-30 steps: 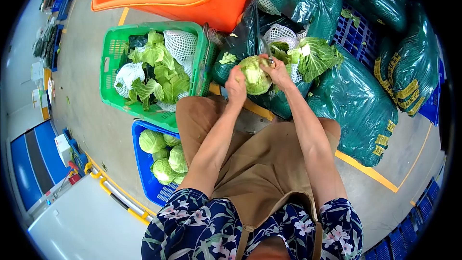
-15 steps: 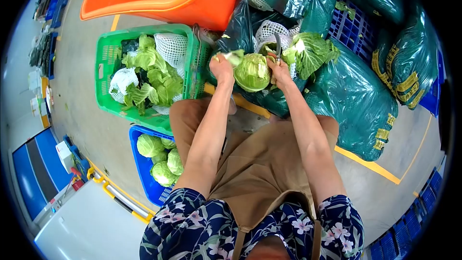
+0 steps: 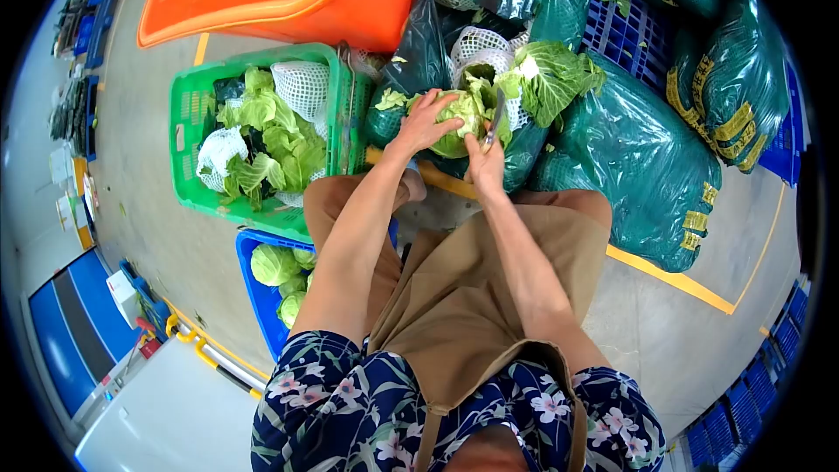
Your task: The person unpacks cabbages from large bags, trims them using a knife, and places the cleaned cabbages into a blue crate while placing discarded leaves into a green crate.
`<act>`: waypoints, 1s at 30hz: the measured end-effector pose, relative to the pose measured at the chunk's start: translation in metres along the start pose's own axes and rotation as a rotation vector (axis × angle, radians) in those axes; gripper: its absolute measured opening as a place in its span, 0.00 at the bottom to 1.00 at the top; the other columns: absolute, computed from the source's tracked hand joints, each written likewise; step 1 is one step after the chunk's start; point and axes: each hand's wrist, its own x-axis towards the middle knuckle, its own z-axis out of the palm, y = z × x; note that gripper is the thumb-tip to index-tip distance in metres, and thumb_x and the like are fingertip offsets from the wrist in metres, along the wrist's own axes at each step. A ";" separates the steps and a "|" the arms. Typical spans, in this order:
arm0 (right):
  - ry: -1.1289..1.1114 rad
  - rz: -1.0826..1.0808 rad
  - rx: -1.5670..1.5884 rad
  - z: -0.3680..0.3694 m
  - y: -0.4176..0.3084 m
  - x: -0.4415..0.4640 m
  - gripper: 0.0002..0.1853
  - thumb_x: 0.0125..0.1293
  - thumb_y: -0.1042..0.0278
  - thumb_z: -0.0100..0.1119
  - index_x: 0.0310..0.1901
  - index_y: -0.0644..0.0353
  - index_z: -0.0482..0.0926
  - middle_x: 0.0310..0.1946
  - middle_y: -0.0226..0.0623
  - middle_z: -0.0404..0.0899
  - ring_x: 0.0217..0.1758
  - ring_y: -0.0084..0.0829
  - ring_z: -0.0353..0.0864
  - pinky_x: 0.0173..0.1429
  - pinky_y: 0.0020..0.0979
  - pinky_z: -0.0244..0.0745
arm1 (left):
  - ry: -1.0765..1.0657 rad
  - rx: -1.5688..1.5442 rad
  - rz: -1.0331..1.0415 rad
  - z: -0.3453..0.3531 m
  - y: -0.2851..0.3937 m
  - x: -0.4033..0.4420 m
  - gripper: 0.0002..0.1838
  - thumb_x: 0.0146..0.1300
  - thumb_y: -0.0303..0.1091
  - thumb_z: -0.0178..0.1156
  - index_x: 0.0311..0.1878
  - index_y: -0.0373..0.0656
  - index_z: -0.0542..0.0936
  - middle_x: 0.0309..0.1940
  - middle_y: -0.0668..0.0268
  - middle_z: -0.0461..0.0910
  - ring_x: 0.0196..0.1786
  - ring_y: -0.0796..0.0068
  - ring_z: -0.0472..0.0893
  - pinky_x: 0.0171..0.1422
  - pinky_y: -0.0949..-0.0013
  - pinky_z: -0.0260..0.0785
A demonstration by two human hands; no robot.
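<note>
A round green cabbage [image 3: 450, 143] sits before me on the dark green bags. My left hand [image 3: 426, 125] grips its left side, thumb and fingers spread over the leaves. In my right hand [image 3: 486, 162], held against the cabbage's right side, is a knife [image 3: 498, 112] with a curved blade pointing up. Loose outer leaves [image 3: 552, 79] lie just beyond the knife, beside white foam netting [image 3: 481, 48]. A small leaf piece [image 3: 391, 100] rests on the bag left of my left hand.
A green crate [image 3: 188, 177] with leaves and netting stands at left. A blue crate [image 3: 253, 284] of cabbages is partly behind my left arm. An orange bin [image 3: 376, 0] stands at the back. Stuffed green bags [image 3: 642, 166] and a blue plastic crate [image 3: 616, 31] fill the right.
My left hand has let go of a leaf piece and moved right onto the cabbage. My right hand, with the knife, has shifted down and left.
</note>
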 end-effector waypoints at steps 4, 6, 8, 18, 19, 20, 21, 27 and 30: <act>0.037 0.400 0.239 0.017 -0.004 -0.022 0.26 0.63 0.67 0.63 0.61 0.65 0.69 0.39 0.36 0.77 0.39 0.32 0.77 0.41 0.31 0.73 | 0.212 -0.129 0.059 0.023 -0.033 -0.002 0.25 0.63 0.45 0.60 0.63 0.49 0.73 0.63 0.51 0.69 0.69 0.51 0.64 0.71 0.56 0.56; 0.078 0.486 0.388 0.021 -0.025 -0.014 0.26 0.63 0.66 0.63 0.61 0.64 0.68 0.38 0.35 0.77 0.34 0.29 0.76 0.32 0.30 0.73 | 0.325 -0.148 0.078 0.018 -0.035 -0.005 0.22 0.62 0.41 0.60 0.58 0.46 0.77 0.55 0.48 0.76 0.62 0.51 0.72 0.67 0.58 0.62; 0.108 0.472 0.306 0.022 -0.025 0.004 0.24 0.63 0.67 0.63 0.59 0.62 0.70 0.38 0.34 0.77 0.29 0.27 0.76 0.23 0.30 0.70 | 0.354 -0.236 -0.095 0.008 -0.035 -0.004 0.19 0.61 0.38 0.60 0.55 0.44 0.79 0.48 0.49 0.80 0.56 0.51 0.77 0.61 0.59 0.67; 0.039 0.638 0.340 -0.019 -0.057 0.100 0.13 0.66 0.61 0.61 0.50 0.53 0.76 0.41 0.33 0.78 0.38 0.34 0.78 0.29 0.41 0.77 | 0.397 -1.210 -0.457 -0.021 -0.017 0.021 0.11 0.63 0.22 0.57 0.46 0.26 0.77 0.38 0.54 0.82 0.36 0.67 0.83 0.36 0.68 0.81; 0.042 0.645 0.393 -0.022 -0.054 0.102 0.13 0.66 0.60 0.61 0.50 0.53 0.76 0.40 0.33 0.79 0.39 0.33 0.78 0.30 0.41 0.77 | 0.406 -1.208 -0.388 -0.020 -0.008 0.016 0.10 0.63 0.22 0.57 0.46 0.27 0.78 0.37 0.55 0.82 0.35 0.67 0.83 0.37 0.69 0.80; 0.069 0.640 0.445 -0.022 -0.055 0.102 0.12 0.65 0.64 0.63 0.48 0.55 0.77 0.38 0.33 0.78 0.34 0.32 0.78 0.25 0.40 0.74 | 0.413 -1.202 -0.322 -0.017 -0.001 0.011 0.10 0.63 0.23 0.58 0.46 0.27 0.78 0.37 0.55 0.82 0.35 0.68 0.83 0.37 0.69 0.80; 0.069 0.630 0.460 -0.021 -0.053 0.102 0.12 0.65 0.64 0.63 0.48 0.55 0.77 0.38 0.32 0.78 0.34 0.32 0.78 0.26 0.38 0.75 | 0.419 -1.193 -0.258 -0.013 0.006 0.005 0.10 0.63 0.23 0.58 0.45 0.28 0.78 0.36 0.56 0.82 0.34 0.68 0.83 0.37 0.69 0.80; 0.028 0.580 0.479 -0.028 -0.060 0.101 0.12 0.66 0.64 0.61 0.48 0.56 0.78 0.39 0.31 0.78 0.36 0.29 0.77 0.32 0.34 0.78 | -0.168 -0.725 -0.054 0.037 0.084 -0.041 0.12 0.58 0.25 0.59 0.46 0.36 0.80 0.30 0.64 0.83 0.28 0.77 0.79 0.38 0.73 0.71; -0.058 0.557 0.505 -0.032 -0.052 0.109 0.15 0.66 0.63 0.61 0.53 0.55 0.76 0.44 0.31 0.76 0.41 0.30 0.77 0.37 0.38 0.78 | 0.423 -0.425 -0.183 0.030 0.067 -0.028 0.26 0.50 0.30 0.65 0.55 0.38 0.74 0.49 0.54 0.76 0.48 0.64 0.77 0.52 0.65 0.69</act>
